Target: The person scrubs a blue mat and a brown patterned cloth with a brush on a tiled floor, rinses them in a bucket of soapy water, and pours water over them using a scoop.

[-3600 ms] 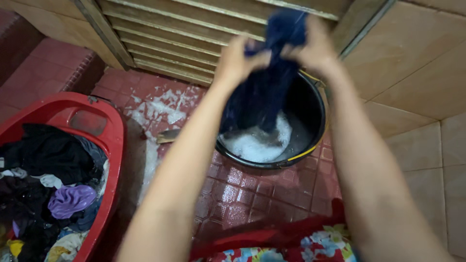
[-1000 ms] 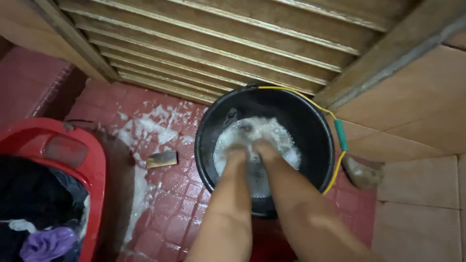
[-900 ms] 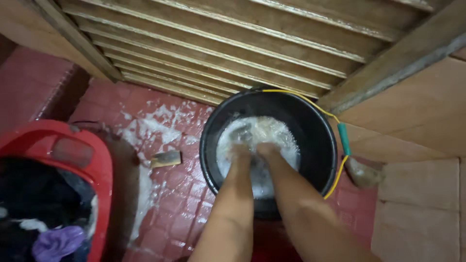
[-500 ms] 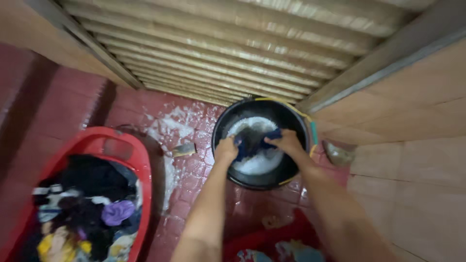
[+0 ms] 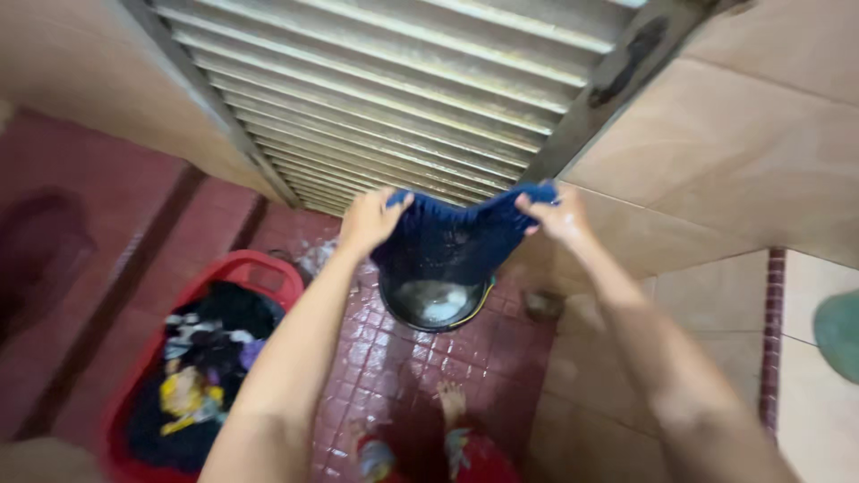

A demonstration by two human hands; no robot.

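Left hand [image 5: 369, 217] and right hand [image 5: 557, 215], well apart, each clamp the blue garment [image 5: 447, 241] stretched above the black bucket [image 5: 436, 309]; red laundry tub [image 5: 268, 268] left, tiled wall [image 5: 716, 170] close right.

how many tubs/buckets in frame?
2. A black bucket of suds sits on the red floor under the blue garment held by the left hand and right hand; a red laundry basket stands at left.

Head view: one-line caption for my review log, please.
Left hand and right hand hold a dark blue garment spread above a black bucket of suds, red laundry basket alongside.
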